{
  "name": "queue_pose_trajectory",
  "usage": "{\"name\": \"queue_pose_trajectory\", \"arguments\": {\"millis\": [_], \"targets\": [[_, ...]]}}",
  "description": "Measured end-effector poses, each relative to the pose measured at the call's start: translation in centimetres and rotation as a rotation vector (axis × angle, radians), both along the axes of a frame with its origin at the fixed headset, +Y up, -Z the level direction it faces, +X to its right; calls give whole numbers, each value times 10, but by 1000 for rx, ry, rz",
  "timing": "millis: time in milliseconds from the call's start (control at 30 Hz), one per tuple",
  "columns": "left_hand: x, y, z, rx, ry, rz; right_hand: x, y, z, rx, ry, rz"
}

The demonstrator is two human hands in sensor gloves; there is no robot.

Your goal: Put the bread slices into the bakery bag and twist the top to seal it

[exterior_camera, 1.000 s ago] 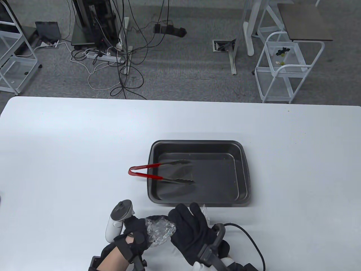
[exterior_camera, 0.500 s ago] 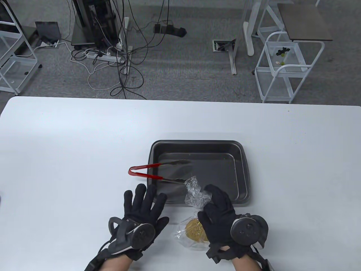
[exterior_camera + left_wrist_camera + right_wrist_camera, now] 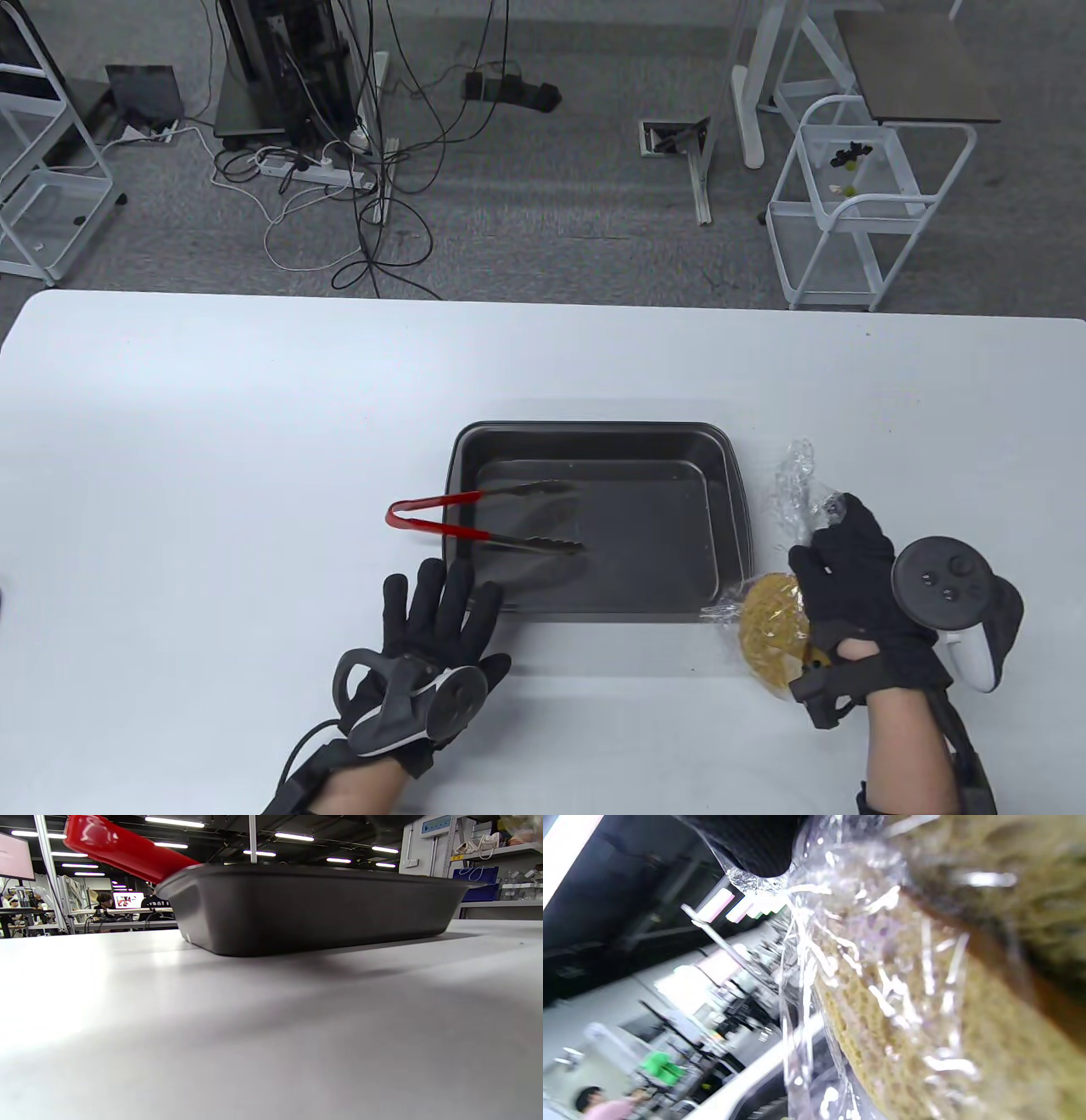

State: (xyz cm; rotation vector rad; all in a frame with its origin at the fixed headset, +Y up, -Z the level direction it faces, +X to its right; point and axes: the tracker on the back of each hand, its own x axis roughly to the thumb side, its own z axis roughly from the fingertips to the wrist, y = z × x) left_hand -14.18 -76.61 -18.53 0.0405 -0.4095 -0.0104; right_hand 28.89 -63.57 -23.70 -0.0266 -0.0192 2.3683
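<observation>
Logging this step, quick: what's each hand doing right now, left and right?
Left hand: open, fingers spread flat on the table, holding nothing.
Right hand: gripping the twisted neck of the bakery bag, bread inside.

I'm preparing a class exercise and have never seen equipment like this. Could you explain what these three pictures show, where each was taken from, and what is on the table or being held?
These are a person's two hands in black sensor gloves, each with a tracker strapped to its back.

The table view looks down from above. The left hand rests flat and open on the white table. The right hand has a grip on a clear bakery bag with bread inside, just right of a dark baking tray. Red tongs lie across the tray's left rim.

The left wrist view sits low, facing the tray's side. The right wrist view is tilted, pressed close to bag and bread.
</observation>
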Motion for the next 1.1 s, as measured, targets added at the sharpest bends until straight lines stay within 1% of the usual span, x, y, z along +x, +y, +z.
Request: {"name": "queue_pose_trajectory", "arguments": {"millis": [33, 67, 133, 233, 300, 333, 400, 467, 600, 667, 733, 800, 833, 867, 900, 933, 967, 1000, 1100], "targets": [[1, -1, 0, -5, -4, -2, 10, -6, -6, -60, -8, 8], [2, -2, 0, -8, -6, -6, 17, -12, -11, -90, -7, 2], [3, -3, 0, -14, -10, -12, 32, -32, -22, -178, -4, -44], [2, -2, -1, -16, -6, 2, 44, -61, -36, -269, -14, -53], [2, -1, -1, -13, -5, 8, 49, -81, -47, -312, -48, -59], [2, -1, -1, -13, -5, 9, 50, -87, -50, -331, -65, -49], [2, -1, -1, -12, -6, 6, 51, -99, -60, -320, -127, 10], [3, -1, 0, -14, -10, 5, 51, -109, -69, -365, -156, 78], [5, -1, 1, -12, -18, 3, 53, -119, -80, -411, -192, 179], [5, -1, 2, -12, -20, 2, 54, -112, -80, -389, -215, 199], [5, -1, 1, -15, -21, 3, 56, -94, -75, -331, -236, 228], [5, -1, 1, -19, -19, 5, 52, -65, -66, -232, -238, 269], [5, -1, 0, -20, -19, 7, 49, -52, -61, -201, -228, 282], [5, -1, 1, -20, -18, 8, 42, -33, -53, -150, -209, 297], [5, -1, 1, -18, -17, 7, 37, -21, -48, -114, -195, 303], [5, -1, 1, -15, -15, 6, 26, -3, -38, -52, -172, 310], [5, 0, 2, -13, -15, 7, 19, 7, -32, -16, -155, 312], [5, 1, 2, -10, -14, 10, 5, 24, -20, 48, -123, 311], [3, 6, 5, 4, -10, 24, -30, 46, 6, 169, -58, 326]]}}
